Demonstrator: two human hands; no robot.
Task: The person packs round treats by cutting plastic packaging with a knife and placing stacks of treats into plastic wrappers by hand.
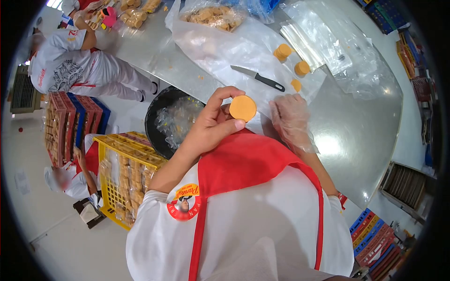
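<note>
My bare left hand (216, 117) pinches a flat, round, orange-tan disc (243, 108) between thumb and fingers, its face toward me. It resembles a biscuit or a thin cake; I cannot tell which. My right hand (290, 117), in a clear plastic glove, rests at the near edge of the plastic sheet (211, 51). Its fingers look bent, but their tips are hidden. Just beyond it lies a single disc (296, 85). Two small stacks of similar discs, a nearer stack (302, 68) and a farther stack (282, 52), stand behind. A black-handled knife (258, 77) lies on the sheet.
Clear plastic bags (335, 42) cover the metal table (361, 126) at the back right. A bag of discs (213, 18) lies far off. Left are a black bin (161, 136) of plastic and a yellow crate (110, 192) of packed goods. Other people (70, 61) work nearby.
</note>
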